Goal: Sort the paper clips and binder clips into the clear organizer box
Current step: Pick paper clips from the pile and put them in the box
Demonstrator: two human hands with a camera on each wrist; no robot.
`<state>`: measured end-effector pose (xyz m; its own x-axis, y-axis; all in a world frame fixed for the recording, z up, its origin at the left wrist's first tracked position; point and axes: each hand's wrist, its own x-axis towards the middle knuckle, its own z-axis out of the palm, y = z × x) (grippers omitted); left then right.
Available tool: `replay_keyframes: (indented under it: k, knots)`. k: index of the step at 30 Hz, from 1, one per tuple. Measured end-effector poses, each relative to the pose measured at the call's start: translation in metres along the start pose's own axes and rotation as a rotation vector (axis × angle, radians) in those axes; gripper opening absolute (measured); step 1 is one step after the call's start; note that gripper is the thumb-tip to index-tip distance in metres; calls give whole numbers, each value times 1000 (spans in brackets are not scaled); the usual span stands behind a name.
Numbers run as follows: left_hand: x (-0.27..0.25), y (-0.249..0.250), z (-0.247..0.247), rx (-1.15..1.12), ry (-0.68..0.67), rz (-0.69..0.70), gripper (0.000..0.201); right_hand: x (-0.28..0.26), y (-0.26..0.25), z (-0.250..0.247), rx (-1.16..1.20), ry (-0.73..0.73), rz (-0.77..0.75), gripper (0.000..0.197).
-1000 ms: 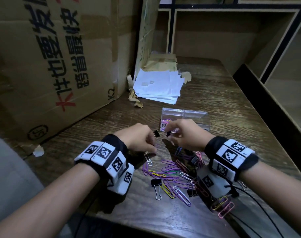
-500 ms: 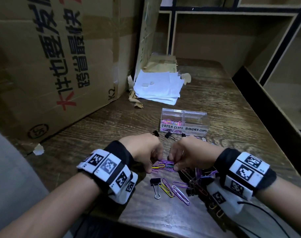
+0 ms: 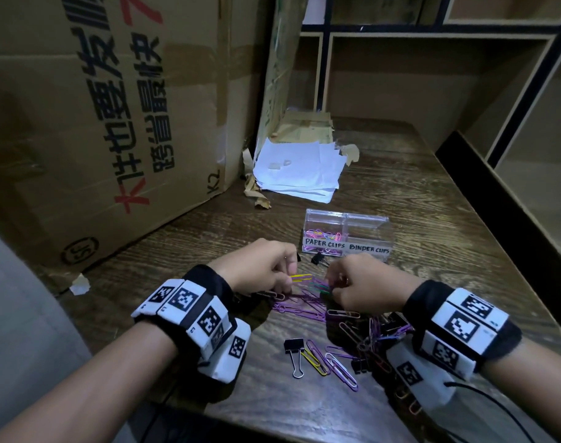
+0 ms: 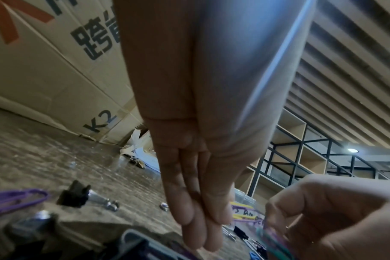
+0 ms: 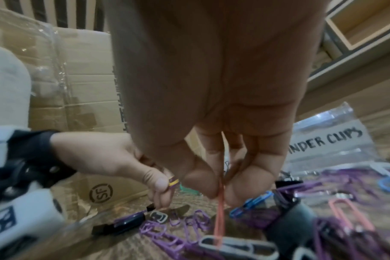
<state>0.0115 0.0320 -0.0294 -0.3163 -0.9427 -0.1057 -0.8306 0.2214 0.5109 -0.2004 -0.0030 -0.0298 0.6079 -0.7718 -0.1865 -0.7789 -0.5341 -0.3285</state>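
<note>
The worktop point(image 3: 416, 199) carries a clear organizer box point(image 3: 347, 220) beyond the hands, its left cell marked PAPER CLIPS and already part filled, its right cell marked BINDER CLIPS and seemingly bare. Just in front of it lies one binder clip point(image 3: 318, 259), and another binder clip with long handles point(image 3: 293, 350) sits nearer the person. Between them sprawls the loose heap of paper clips point(image 3: 304, 306). The left hand point(image 3: 262, 266) has its fingers together, pinching a yellow paper clip point(image 3: 301, 277); the right hand point(image 3: 362, 284) has its fingers clamped on a small bunch of green and purple clips point(image 3: 320, 286). To do this gather well, I judge it best to lift slowly so tangled clips fall free, check no black binder clip rides along, then carry both lots over the left cell before letting go
</note>
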Motion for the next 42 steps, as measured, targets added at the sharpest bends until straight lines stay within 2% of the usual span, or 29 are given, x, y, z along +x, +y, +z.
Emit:
replay_keyframes:
  k: [4, 6, 12, 16, 18, 20, 21, 24, 25, 27, 29, 30, 32, 35, 38, 42]
  knots:
    - [0, 1, -6, 94, -107, 0, 33, -1, -5, 7, -97, -55, -55, 36]
    - [0, 2, -8, 90, -99, -45, 34, 1, -7, 15, -148, -44, -89, 49]
    - [-2, 3, -2, -161, 28, -147, 27, 9, -14, 18, -86, 23, -113, 19]
    - [-5, 1, -3, -294, -14, -199, 15, 8, -11, 12, -29, 16, -60, 13]
    - [-6, -1, -1, -368, -29, -216, 11, 7, -9, 12, 16, 3, -36, 13]
    - [-6, 0, -1, -491, -38, -221, 8, 6, -6, 11, 58, -29, -36, 24]
    - [-7, 1, -2, -512, -57, -218, 13, 6, -6, 10, 60, -53, -36, 32]
    - [-5, 2, -4, -323, -98, -210, 36, 12, -1, 5, 51, -102, 9, 49]
    - [-3, 3, -4, -245, -100, -194, 37, 14, 1, 4, 95, -116, 45, 52]
    - [-1, 1, -4, -110, -123, -163, 27, 16, 4, 5, 249, -134, 113, 45]
    - [-1, 2, -5, 13, -174, -156, 19, 17, 6, 4, 334, -101, 133, 26]
    - [-3, 3, -5, 83, -195, -144, 19, 17, 6, 4, 355, -77, 134, 21]
    - [-4, -1, -2, 232, -197, -111, 30, 18, 5, 3, 382, -33, 124, 24]
    - [2, -12, 6, 261, -114, -95, 22, 18, 8, 5, 474, -59, 139, 31]
    - [9, -19, 13, 239, -114, -69, 14, 19, 12, 4, 498, -73, 104, 28]
    - [20, -17, 10, 216, -107, -49, 15, 25, 20, -16, 420, 156, 30, 29]
